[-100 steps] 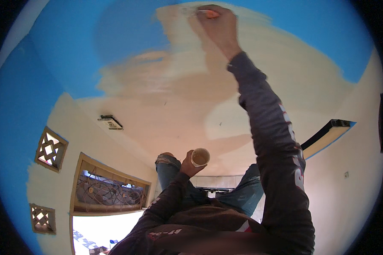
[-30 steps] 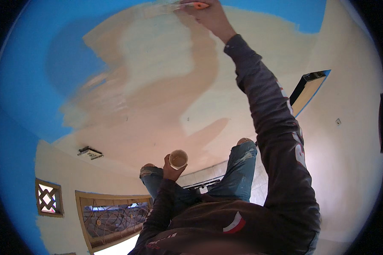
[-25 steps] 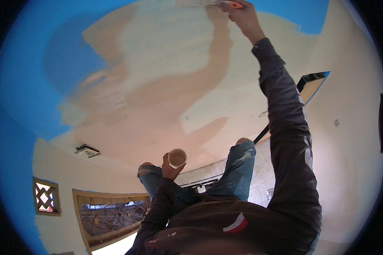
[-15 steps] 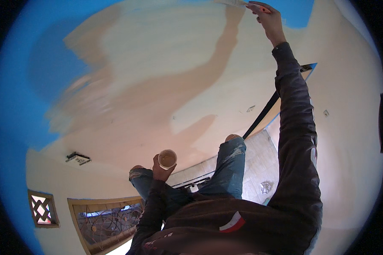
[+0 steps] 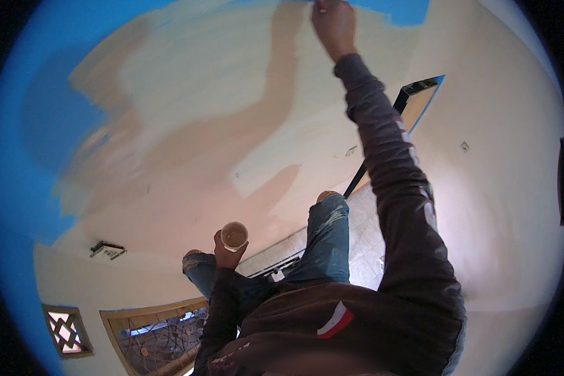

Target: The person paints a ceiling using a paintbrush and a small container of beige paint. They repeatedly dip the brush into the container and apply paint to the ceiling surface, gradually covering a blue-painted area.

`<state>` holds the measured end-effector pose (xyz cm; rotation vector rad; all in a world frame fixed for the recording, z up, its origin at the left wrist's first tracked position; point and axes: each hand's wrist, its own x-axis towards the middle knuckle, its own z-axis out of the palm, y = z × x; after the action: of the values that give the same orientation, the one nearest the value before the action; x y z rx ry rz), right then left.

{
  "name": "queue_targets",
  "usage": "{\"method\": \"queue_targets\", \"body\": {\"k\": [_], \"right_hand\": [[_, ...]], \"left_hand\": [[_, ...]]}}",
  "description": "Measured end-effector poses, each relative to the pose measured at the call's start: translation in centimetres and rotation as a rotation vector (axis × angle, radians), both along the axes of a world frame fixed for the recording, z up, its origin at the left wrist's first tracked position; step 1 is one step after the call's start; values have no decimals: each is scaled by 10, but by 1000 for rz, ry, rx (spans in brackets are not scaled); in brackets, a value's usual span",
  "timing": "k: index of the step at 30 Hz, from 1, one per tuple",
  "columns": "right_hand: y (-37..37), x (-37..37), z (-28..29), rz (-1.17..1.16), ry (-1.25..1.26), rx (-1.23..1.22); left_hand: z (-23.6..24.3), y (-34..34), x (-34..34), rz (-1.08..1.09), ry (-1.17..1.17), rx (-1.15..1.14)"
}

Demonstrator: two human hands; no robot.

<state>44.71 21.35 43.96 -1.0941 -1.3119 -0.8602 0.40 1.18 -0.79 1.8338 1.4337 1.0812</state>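
Observation:
My left hand [image 5: 224, 255] is wrapped round a small white cup [image 5: 235, 235] with cream-coloured paint inside, held low in front of my knees. High up at the top edge, my right hand [image 5: 334, 26] is closed round a paintbrush [image 5: 323, 9]; only a bit of its handle shows, and the bristles are hidden or out of the picture. The hand is against the wall [image 5: 213, 81], where cream paint spreads over blue in broad strokes. Blue paint [image 5: 391, 11] still shows along the top and at the left. My arm's shadow falls across the cream area.
A wall socket box [image 5: 108, 250] is at the lower left, above a small lattice opening [image 5: 67, 331] and a wood-framed window [image 5: 156, 335]. A dark-edged doorway [image 5: 417, 103] stands at right. Pale floor tiles [image 5: 365, 232] show below my bent knees in torn jeans.
My right hand with the paintbrush has swept left along the top of the wall. The left hand and cup stay nearly in place, as the whole view shifts slightly.

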Motion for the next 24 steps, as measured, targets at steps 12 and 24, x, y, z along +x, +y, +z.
{"method": "queue_targets", "body": {"k": [12, 24], "right_hand": [[-25, -173, -16, 226, -66, 44], [7, -27, 9, 638, 234, -196]], "left_hand": [[2, 1, 5, -7, 17, -16], [-9, 4, 2, 22, -15, -37]]}}
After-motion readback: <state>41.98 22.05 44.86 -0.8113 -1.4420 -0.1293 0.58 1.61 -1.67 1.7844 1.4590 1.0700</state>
